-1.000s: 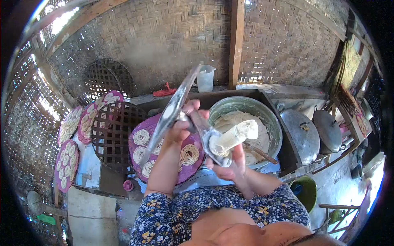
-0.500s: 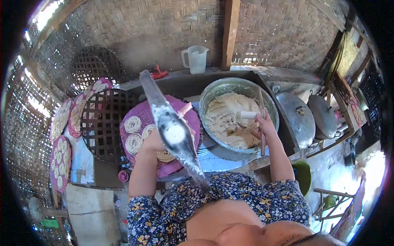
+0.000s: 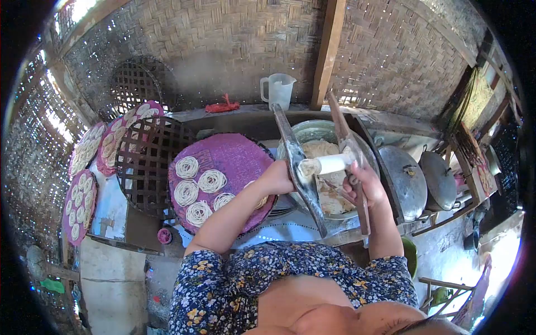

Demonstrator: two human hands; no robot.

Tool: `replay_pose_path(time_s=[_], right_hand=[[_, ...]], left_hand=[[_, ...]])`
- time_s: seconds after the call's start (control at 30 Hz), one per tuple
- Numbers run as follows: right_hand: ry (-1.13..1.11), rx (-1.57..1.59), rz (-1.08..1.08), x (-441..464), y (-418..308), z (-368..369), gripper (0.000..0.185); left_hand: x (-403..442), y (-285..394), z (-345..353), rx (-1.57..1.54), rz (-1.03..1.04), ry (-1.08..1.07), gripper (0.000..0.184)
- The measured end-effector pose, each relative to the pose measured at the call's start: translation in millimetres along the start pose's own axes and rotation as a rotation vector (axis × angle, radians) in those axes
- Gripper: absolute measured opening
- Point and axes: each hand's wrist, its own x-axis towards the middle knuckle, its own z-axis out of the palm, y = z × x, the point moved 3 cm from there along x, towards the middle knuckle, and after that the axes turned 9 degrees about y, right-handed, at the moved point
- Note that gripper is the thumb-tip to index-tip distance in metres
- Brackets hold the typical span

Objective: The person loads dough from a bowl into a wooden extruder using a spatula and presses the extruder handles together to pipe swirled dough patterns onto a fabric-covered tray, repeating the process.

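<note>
My left hand [image 3: 276, 178] is closed around the dark wooden bar [image 3: 298, 162] of a dough press, held tilted over the front of the dough basin. My right hand [image 3: 369, 187] grips the press's other wooden handle [image 3: 341, 124], from which a white cylindrical plunger [image 3: 333, 163] points left. The plunger's doughy end meets the bar's opening; how far it reaches in is hidden. Behind the press, pale dough [image 3: 321, 148] fills the large metal basin [image 3: 312, 127]. Left of it, a round purple mat [image 3: 234, 151] carries several coiled noodle nests [image 3: 186, 192].
A dark lattice basket [image 3: 148, 178] stands left of the mat, near more nest-covered purple mats [image 3: 81, 209]. A plastic jug [image 3: 280, 92] and red plastic [image 3: 222, 106] rest on the back ledge. Lidded metal pots [image 3: 403, 176] stand to the right.
My left hand has moved right from over the mat, bringing the wooden bar to the plunger. My right hand has lifted the plunger slightly left and towards the bar.
</note>
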Motion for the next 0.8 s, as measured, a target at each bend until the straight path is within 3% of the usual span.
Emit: replay_pose_path(time_s=[0.23,0.27,0.33,0.4,0.53,0.67,0.8], right_hand=[[-0.004,-0.323,-0.351,-15,-24,12,0.077],[-0.003,-0.390,-0.326,-21,-32,16,0.078],[-0.005,-0.751,-0.831,-19,-42,20,0.080],[-0.024,-0.932,-1.057,-26,-45,28,0.082],[-0.081,-1.002,-1.030,-43,-51,43,0.084],[-0.096,-0.990,-0.947,-45,-63,34,0.085],[0.030,-0.792,-0.937,-34,-68,24,0.085]], left_hand=[[-11,33,-23,0.102,0.098,0.028,0.048],[-12,37,-26,0.145,0.103,0.025,0.048],[-14,45,-30,0.231,0.115,0.016,0.050],[-17,50,-33,0.298,0.108,0.028,0.050],[-20,43,-35,0.345,0.171,0.090,0.038],[-20,33,-43,0.108,0.121,0.102,0.045],[-22,34,-47,0.109,0.135,0.067,0.048]])
